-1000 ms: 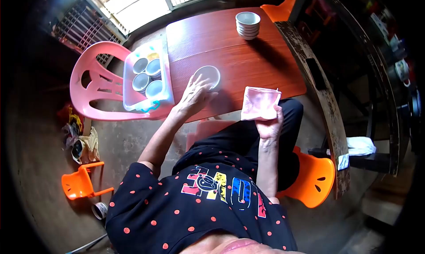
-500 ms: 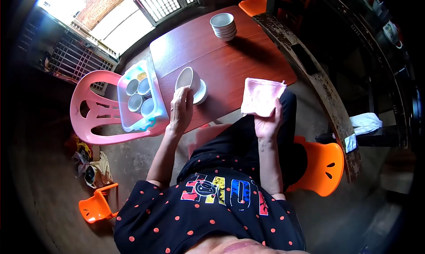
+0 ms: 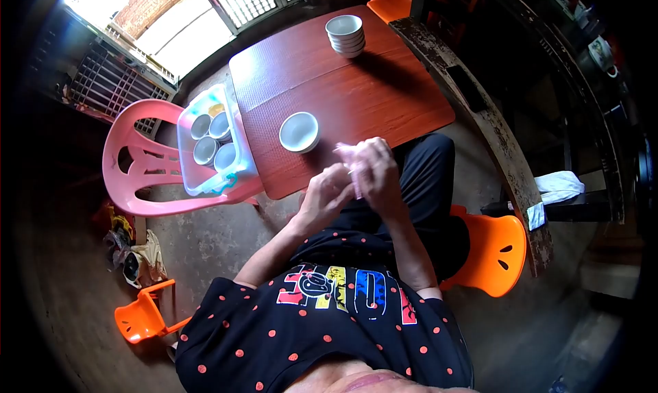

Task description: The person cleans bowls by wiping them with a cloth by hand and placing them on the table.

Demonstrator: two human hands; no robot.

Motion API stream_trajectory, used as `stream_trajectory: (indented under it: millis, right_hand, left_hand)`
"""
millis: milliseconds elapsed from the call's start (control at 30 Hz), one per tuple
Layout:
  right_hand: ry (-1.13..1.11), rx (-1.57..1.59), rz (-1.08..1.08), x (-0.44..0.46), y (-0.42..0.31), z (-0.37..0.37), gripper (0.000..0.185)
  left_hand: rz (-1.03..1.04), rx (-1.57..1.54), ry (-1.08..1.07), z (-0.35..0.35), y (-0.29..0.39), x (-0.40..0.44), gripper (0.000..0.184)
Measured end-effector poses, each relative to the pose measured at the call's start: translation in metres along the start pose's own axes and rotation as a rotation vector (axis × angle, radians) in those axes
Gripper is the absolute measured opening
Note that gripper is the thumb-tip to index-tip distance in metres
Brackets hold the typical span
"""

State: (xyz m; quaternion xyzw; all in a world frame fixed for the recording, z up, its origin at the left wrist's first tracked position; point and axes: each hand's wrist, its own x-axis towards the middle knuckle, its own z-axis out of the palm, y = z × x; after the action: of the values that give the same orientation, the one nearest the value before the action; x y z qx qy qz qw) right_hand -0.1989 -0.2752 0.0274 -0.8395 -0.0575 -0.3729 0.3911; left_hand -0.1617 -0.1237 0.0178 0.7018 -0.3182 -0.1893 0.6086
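Both hands are together just off the table's near edge. A pink cloth [image 3: 346, 152], bunched up, is in my right hand [image 3: 378, 176], whose fingers are closed round it. My left hand [image 3: 325, 200] meets it from the left, its fingers bent against the lower part of the cloth; motion blur hides the exact grip. A white bowl [image 3: 299, 132] stands upright on the red-brown table [image 3: 384, 95], behind my left hand. Farther back is a stack of several white bowls [image 3: 345, 33].
At the left, a clear plastic bin [image 3: 242, 156] holding several stacks of bowls rests on a pink chair [image 3: 122, 192]. An orange chair [image 3: 495, 254] is at the right, a small orange chair [image 3: 140, 319] at the lower left. A worn wooden beam [image 3: 504, 143] runs beside the table.
My left hand has let go of the tilted bowl and moved right to the cloth. The cloth, held spread out before, is now bunched, and my right hand has moved left. One bowl stands upright near the edge.
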Motion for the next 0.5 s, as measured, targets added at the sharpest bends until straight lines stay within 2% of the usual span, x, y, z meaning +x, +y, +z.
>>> stream_trajectory:
  millis: [33, 67, 100, 133, 167, 200, 233, 267, 300, 367, 433, 467, 500]
  right_hand:
    - [0.014, -0.11, -0.072, 0.001, -0.007, 0.008, 0.015]
    - [0.029, -0.095, -0.133, 0.003, -0.011, 0.005, 0.016]
    - [0.047, -0.078, -0.195, 0.005, -0.013, 0.003, 0.017]
    - [0.138, 0.067, -0.027, -0.009, 0.001, 0.015, 0.021]
    - [0.164, 0.272, 0.152, -0.01, 0.007, 0.022, 0.026]
    - [0.172, 0.629, 0.408, -0.012, 0.008, 0.025, 0.029]
    - [0.182, 0.981, 0.672, -0.007, -0.001, 0.025, 0.033]
    - [0.208, 1.326, 0.827, -0.019, 0.013, 0.032, 0.041]
    - [0.19, 1.621, 0.934, -0.029, 0.028, 0.036, 0.044]
    - [0.09, 1.899, 0.778, -0.03, 0.027, 0.04, 0.049]
    - [0.209, 1.489, 1.034, -0.021, 0.01, 0.027, 0.05]
    - [0.163, 1.251, 0.827, -0.022, 0.009, 0.028, 0.051]
    - [0.069, 0.816, 0.564, -0.02, 0.012, 0.028, 0.051]
  left_hand:
    - [0.138, 0.064, 0.075, 0.006, 0.0, 0.002, 0.02]
    - [0.109, 0.053, 0.042, 0.001, 0.008, 0.001, 0.026]
    - [-0.036, -0.095, 0.035, 0.0, 0.02, -0.002, 0.022]
    - [-0.061, -0.12, 0.013, -0.006, 0.008, -0.004, 0.021]
    - [-0.082, -0.148, -0.007, -0.009, 0.004, -0.004, 0.02]
    - [-0.115, -0.343, 0.07, -0.004, 0.003, -0.004, 0.02]
    - [-0.092, -0.371, 0.099, -0.005, -0.02, -0.003, 0.02]
    - [-0.083, -0.491, 0.123, -0.002, -0.019, -0.003, 0.02]
    - [-0.077, -0.612, 0.145, 0.001, -0.016, -0.004, 0.02]
    - [-0.064, -0.615, 0.149, 0.001, -0.007, -0.002, 0.02]
    - [-0.039, -0.503, 0.124, -0.004, 0.005, 0.002, 0.02]
    - [-0.061, -0.363, 0.094, -0.007, -0.002, 0.002, 0.017]
    - [-0.083, -0.218, 0.07, -0.01, -0.011, 0.001, 0.016]
